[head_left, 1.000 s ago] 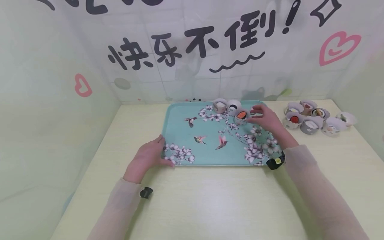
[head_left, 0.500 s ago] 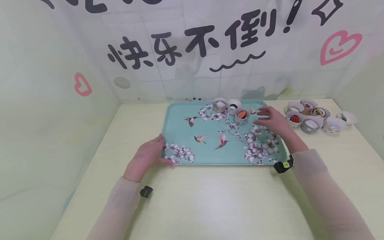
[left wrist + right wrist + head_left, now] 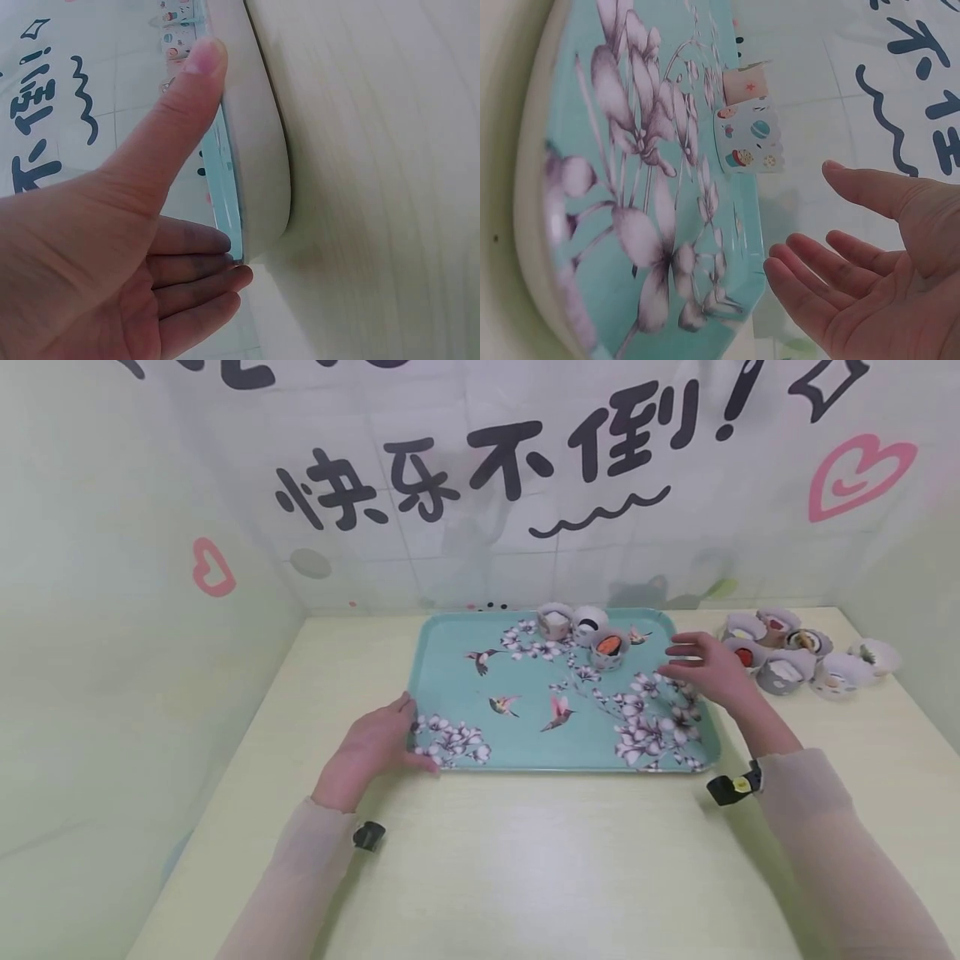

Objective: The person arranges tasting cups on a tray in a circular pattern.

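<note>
The table (image 3: 525,877) bears a blue tray (image 3: 517,735) patterned with flowers and birds. At its near left corner, the left hand (image 3: 375,739) rests against the rim, fingers and thumb extended along the edges. The right hand (image 3: 708,670), fingers relaxed and parted, hovers over the tray's right side. Right of the tray stand seven cups (image 3: 783,675), clustered. Three more stand close together near its far edge: a left cup (image 3: 555,631), a middle cup (image 3: 589,635) and an orange-filled cup (image 3: 607,662), nearest the right hand.
</note>
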### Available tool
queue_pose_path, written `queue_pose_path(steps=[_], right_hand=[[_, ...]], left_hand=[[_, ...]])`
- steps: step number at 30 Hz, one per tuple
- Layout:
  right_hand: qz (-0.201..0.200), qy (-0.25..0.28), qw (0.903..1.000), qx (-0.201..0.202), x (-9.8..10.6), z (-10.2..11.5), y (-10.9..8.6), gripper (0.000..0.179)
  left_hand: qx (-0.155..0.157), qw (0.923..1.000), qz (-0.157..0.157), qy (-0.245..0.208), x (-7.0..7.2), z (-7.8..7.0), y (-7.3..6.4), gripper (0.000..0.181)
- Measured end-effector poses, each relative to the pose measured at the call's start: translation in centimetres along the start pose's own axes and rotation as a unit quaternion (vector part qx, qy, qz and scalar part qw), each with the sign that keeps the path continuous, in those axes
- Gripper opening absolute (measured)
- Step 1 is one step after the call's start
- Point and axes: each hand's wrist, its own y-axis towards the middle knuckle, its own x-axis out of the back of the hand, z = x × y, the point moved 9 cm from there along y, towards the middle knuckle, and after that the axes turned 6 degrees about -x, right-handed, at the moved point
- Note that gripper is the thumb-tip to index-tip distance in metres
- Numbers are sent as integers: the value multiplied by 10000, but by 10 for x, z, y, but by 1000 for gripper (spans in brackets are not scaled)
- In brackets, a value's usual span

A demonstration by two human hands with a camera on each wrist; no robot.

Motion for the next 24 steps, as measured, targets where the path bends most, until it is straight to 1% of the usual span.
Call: queue_pose_path(steps=[4, 11, 24], right_hand=[[-44, -69, 10000, -50, 4, -5, -5, 74], [-234, -288, 9993, 86, 11, -9, -11, 69], [-377, -119, 9990, 218, 19, -23, -21, 65]], left_hand=[[34, 10000, 32, -37, -1, 0, 1, 120], [24, 10000, 31, -50, -1, 0, 2, 121], [7, 10000, 40, -12, -1, 1, 3, 121]])
